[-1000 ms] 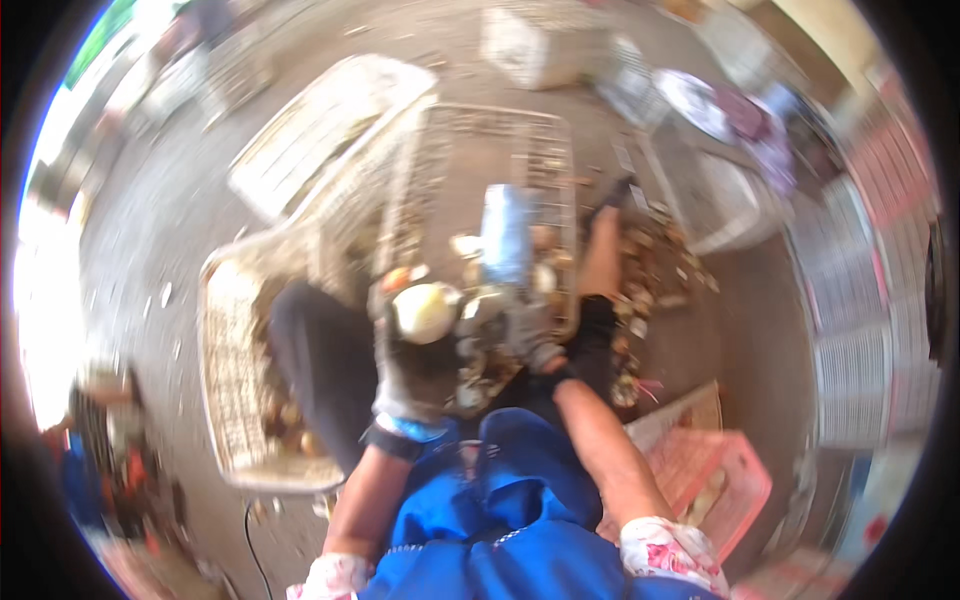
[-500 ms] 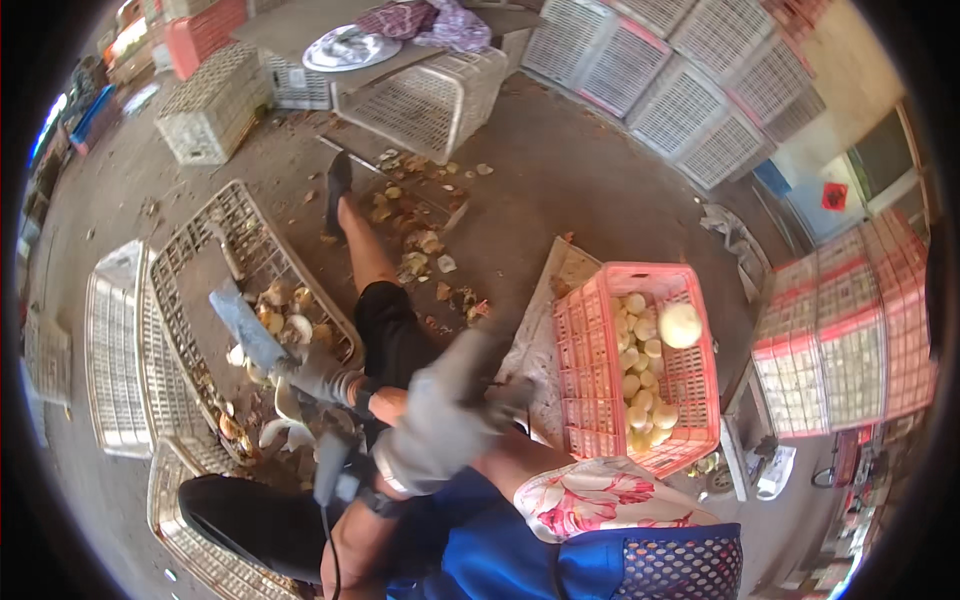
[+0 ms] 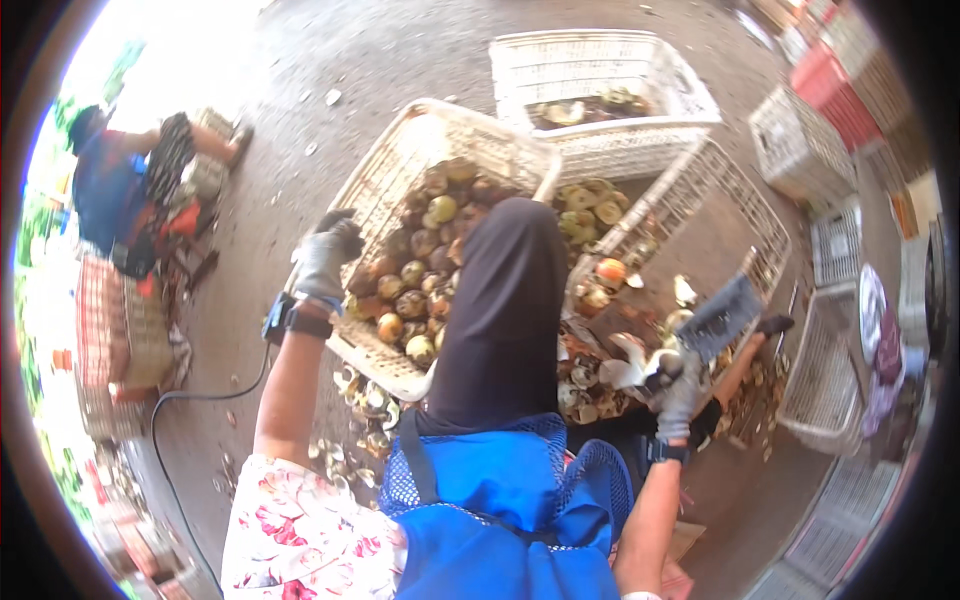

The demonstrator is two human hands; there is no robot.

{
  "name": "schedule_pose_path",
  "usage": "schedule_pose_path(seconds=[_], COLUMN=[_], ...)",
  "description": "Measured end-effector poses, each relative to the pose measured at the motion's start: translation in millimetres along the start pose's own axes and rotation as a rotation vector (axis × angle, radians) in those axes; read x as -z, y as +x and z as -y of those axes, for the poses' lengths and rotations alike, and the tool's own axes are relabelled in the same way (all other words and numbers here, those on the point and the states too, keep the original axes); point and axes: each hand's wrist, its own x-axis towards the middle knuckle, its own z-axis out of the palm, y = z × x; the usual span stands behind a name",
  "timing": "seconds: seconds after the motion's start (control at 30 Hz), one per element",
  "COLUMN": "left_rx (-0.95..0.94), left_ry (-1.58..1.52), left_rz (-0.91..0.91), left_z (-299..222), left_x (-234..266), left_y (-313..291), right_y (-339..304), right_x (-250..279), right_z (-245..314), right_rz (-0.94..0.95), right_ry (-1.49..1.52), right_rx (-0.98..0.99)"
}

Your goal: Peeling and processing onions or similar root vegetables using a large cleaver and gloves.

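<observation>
So the right hand (image 3: pixel 680 398), gloved in grey, is wrapped around the low end of a broad cleaver (image 3: pixel 722 318), blade angled up and right beside pale peel pieces (image 3: pixel 628 368). Left hand (image 3: pixel 328 258), also gloved, is at the left rim of a white plastic crate (image 3: pixel 425 135) loaded with round brown-and-green fruits (image 3: pixel 425 270); can't tell if it's actually gripping. Another person (image 3: pixel 110 195) sits far left.

l. hand (image 3: pixel 328 258) at crate (image 3: pixel 425 135) rim, r. hand (image 3: pixel 680 388) w/ blade (image 3: pixel 722 318).
</observation>
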Motion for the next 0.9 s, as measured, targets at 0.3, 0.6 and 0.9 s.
schedule_pose_path(seconds=[0.3,0.6,0.9], left_rx=[0.345,0.118,0.241], left_ry=[0.886,1.172,0.909], left_rz=[0.640,0.607,0.442], left_z=[123,160,208], left_x=[-37,-87,-88], left_y=[2,-5,4], right_y=[8,3,-1], right_x=[22,15,6], right_z=[13,11,7], right_rz=[0.000,-0.084,-0.099], right_ry=[-0.009,-0.042,-0.148], right_rx=[-0.078,-0.067,0.039])
